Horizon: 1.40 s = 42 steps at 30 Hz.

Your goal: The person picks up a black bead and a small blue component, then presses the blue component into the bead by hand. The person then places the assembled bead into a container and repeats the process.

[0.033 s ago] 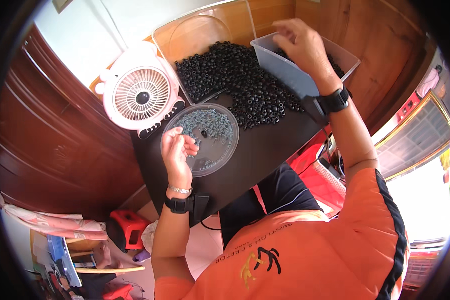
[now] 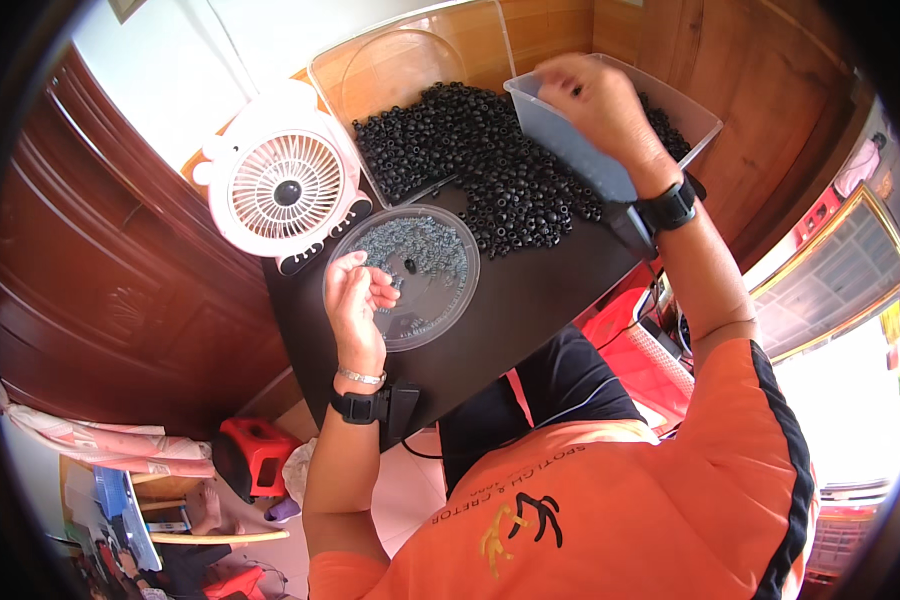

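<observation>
1. Head view: the person's left hand (image 2: 355,300) is over the near-left part of a round clear dish (image 2: 435,297), palm turned up and inward, fingers curled toward the thumb. Whether it pinches anything cannot be told.
2. The person's right hand (image 2: 600,105) is raised at the near-left rim of a translucent plastic bin (image 2: 570,150), its fingers bent and blurred. A small dark spot (image 2: 576,90) shows among them; whether the hand grips something there cannot be told.
3. Inside the dish, small blue-grey pieces (image 2: 420,240) spread mostly over the far half, with a few toward the near rim. One black bead (image 2: 410,266) lies near the middle.
4. A large heap of black beads (image 2: 510,170) lies beyond the dish, partly in a clear tray (image 2: 400,55) and partly on the dark table (image 2: 515,300), reaching toward the bin. More dark beads (image 2: 662,128) show inside the bin.
5. A pink-and-white fan (image 2: 285,190) stands just left of the dish, facing the person.
6. Each wrist wears a black strap, the left one (image 2: 355,407) below a metal bracelet (image 2: 360,377), the right one (image 2: 667,206) just beside the bin. The person wears an orange shirt (image 2: 610,500).
</observation>
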Tool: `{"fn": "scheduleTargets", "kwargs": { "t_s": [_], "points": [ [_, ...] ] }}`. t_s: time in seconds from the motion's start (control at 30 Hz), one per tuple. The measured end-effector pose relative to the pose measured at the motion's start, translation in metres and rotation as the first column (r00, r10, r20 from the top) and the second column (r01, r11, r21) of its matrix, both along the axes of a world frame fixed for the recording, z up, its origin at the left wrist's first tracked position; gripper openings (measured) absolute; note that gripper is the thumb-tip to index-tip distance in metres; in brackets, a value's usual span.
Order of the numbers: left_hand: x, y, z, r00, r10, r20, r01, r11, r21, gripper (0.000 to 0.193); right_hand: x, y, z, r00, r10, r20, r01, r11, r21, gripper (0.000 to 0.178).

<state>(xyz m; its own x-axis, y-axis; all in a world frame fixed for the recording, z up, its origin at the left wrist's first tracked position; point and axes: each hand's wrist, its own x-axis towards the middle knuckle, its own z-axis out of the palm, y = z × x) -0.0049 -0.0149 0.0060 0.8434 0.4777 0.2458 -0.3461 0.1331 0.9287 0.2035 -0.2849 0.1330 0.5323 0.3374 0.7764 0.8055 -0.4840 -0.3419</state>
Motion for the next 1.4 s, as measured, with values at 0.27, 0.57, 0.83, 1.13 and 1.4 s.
{"fn": "scheduleTargets", "kwargs": {
  "t_s": [0.27,0.57,0.83,1.13,1.4],
  "points": [
    [0.006,0.004,-0.003,0.998,0.063,-0.021,-0.063,0.998,-0.006,0.015,0.043,0.087,-0.090,0.949,0.145,-0.281,-0.259,0.865,-0.429,0.018],
    [0.005,0.017,-0.008,0.993,0.117,-0.009,-0.117,0.993,0.005,0.017,0.054,0.157,-0.122,0.993,-0.071,-0.091,-0.025,0.638,-0.770,0.020],
    [0.004,0.014,0.007,0.999,0.047,0.006,-0.046,0.993,-0.107,0.012,0.015,0.144,-0.096,0.919,0.227,-0.322,-0.325,0.898,-0.296,0.018],
    [0.005,0.013,0.007,0.960,-0.265,-0.089,0.256,0.962,-0.094,0.029,-0.118,0.143,-0.066,0.824,0.531,-0.197,-0.543,0.840,-0.010,0.032],
    [0.008,0.013,0.001,0.945,-0.326,-0.020,0.323,0.942,-0.093,0.030,-0.118,0.149,-0.073,0.816,0.578,0.026,-0.568,0.809,-0.152,0.027]
  ]
}}
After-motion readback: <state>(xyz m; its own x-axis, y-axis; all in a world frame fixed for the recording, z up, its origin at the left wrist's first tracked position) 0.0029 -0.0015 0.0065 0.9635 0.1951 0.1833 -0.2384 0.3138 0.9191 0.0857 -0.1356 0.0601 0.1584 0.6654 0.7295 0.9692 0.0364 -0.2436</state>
